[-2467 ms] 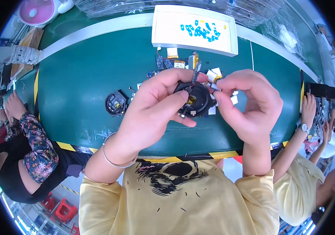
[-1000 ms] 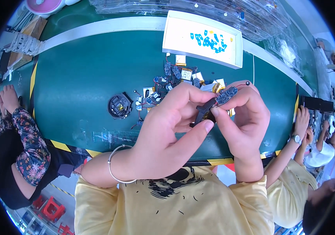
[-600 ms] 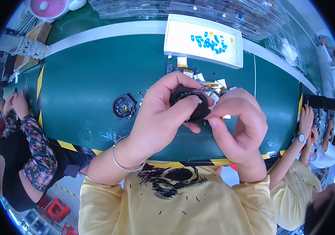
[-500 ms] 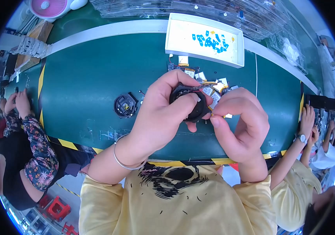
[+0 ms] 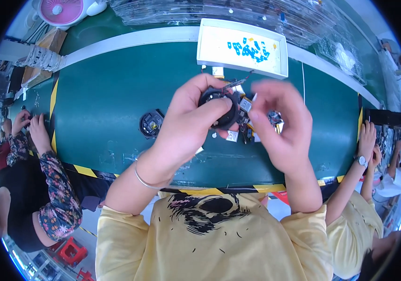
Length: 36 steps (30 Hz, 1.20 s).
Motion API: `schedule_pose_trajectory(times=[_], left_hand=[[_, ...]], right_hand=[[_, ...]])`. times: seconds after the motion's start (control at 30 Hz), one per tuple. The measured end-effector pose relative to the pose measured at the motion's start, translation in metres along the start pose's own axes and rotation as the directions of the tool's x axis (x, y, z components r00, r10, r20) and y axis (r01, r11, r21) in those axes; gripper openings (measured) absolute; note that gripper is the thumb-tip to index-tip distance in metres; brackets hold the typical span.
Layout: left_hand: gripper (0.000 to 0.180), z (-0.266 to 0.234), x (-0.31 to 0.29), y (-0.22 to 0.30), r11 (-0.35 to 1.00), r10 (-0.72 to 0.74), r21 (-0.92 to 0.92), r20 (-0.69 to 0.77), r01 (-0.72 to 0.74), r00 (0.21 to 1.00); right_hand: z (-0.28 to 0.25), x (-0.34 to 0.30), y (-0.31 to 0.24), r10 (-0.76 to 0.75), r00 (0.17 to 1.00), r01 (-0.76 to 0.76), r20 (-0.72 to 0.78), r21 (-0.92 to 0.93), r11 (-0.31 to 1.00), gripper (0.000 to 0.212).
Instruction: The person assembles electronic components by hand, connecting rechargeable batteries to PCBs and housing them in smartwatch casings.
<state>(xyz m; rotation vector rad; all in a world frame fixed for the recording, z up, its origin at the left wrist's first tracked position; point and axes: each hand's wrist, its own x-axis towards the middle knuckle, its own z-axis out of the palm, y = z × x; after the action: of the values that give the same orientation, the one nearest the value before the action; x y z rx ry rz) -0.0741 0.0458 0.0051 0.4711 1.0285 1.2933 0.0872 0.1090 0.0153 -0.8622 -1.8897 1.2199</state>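
While the left hand (image 5: 186, 117) pinches the round black housing (image 5: 231, 118) under its thumb, the right hand (image 5: 284, 126) hangs just right of it, blurred, fingers curled, grip unclear.

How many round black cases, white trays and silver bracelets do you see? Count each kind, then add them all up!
Round black cases: 2, one in the left hand and one on the green table
White tray: 1, with blue pieces inside
Silver bracelet: 1
Total: 4
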Motion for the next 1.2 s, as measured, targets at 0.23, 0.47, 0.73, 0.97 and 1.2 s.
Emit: schedule_pose_trajectory(times=[0.23, 0.47, 0.73, 0.97, 1.2], left_hand=[[0.026, 0.019, 0.023, 0.032, 0.944, -0.006, 0.319, 0.282, -0.088, 0.959], [0.014, -0.034, -0.004, 0.035, 0.408, 0.327, 0.860, 0.176, -0.307, 0.928], [0.011, -0.022, -0.043, -0.034, -0.254, 0.342, 0.902, 0.420, -0.348, 0.840], [0.018, -0.007, -0.038, -0.032, -0.352, 0.273, 0.843, 0.508, -0.407, 0.817], [0.015, -0.009, -0.040, -0.024, -0.331, 0.377, 0.814, 0.578, -0.478, 0.724]], right_hand=[[-0.035, 0.029, -0.006, 0.050, 0.998, -0.055, 0.026, 0.205, 0.977, 0.014], [-0.148, -0.050, 0.037, 0.230, 0.923, -0.331, -0.308, -0.331, 0.884, 0.008], [-0.158, -0.107, 0.060, -0.210, 0.778, -0.479, -0.592, -0.775, 0.412, 0.034], [-0.092, -0.077, 0.019, -0.203, 0.917, -0.110, -0.342, -0.708, 0.697, 0.016], [-0.012, -0.084, 0.003, -0.193, 0.891, 0.405, 0.411, -0.531, 0.744, 0.043]])
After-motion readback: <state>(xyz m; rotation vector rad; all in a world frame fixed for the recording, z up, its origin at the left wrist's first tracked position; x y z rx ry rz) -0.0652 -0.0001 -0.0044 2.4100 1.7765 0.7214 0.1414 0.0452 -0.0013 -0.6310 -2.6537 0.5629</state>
